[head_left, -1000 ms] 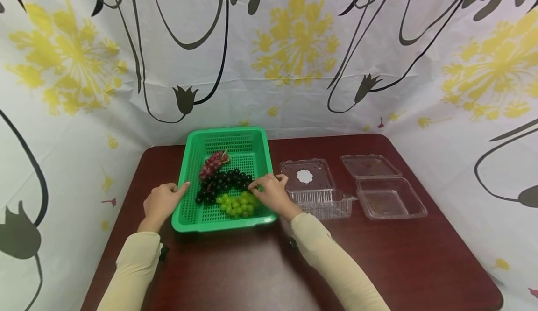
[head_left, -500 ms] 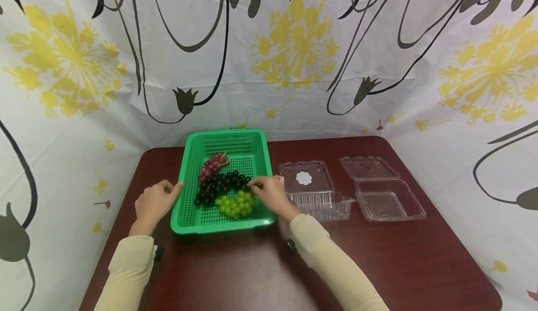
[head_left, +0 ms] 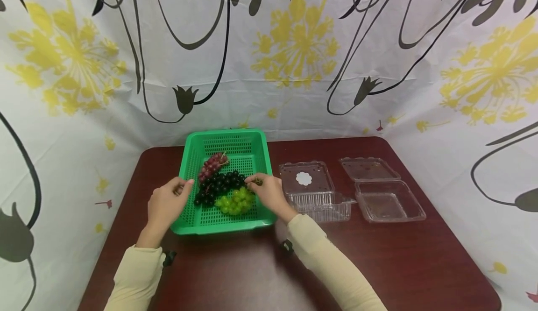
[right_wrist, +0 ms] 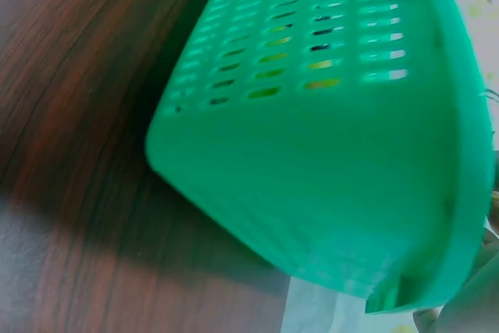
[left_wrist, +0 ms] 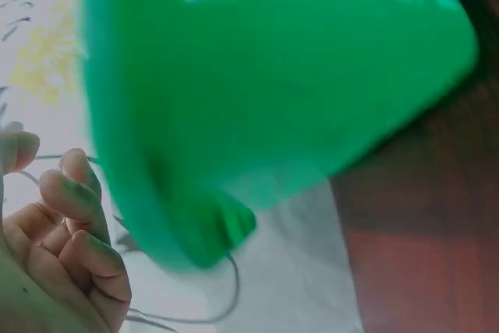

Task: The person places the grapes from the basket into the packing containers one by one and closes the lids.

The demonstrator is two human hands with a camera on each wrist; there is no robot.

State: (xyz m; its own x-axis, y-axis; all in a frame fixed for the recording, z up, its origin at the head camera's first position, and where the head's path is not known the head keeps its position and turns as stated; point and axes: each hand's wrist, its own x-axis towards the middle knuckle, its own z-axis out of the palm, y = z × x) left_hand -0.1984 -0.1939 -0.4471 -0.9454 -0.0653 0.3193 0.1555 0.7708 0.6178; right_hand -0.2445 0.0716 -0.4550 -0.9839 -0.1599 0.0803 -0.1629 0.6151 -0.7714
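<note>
A green plastic basket (head_left: 222, 228) holds three bunches of grapes. The red grapes (head_left: 213, 165) lie toward the back, the black grapes (head_left: 220, 185) across the middle, and the green grapes (head_left: 235, 202) at the front right. My right hand (head_left: 271, 195) reaches over the basket's right rim and pinches the stem by the green bunch. Over the left rim, my left hand (head_left: 167, 206) hovers with loosely curled fingers holding nothing. Seen from the left wrist, its fingers (left_wrist: 74, 196) are beside the basket wall (left_wrist: 234, 107). The basket wall (right_wrist: 312, 169) hides most of the right hand in the right wrist view.
Right of the basket stands an opened clear plastic clamshell box (head_left: 321, 206) with a white sticker on its lid. Another clear clamshell box (head_left: 391, 201) lies opened farther right. The dark red table (head_left: 357, 259) backs onto a patterned cloth (head_left: 260, 101).
My left hand drew away from the basket's left rim, then moved in over it. My right fingers lifted slightly, and the green grapes shifted a little backward.
</note>
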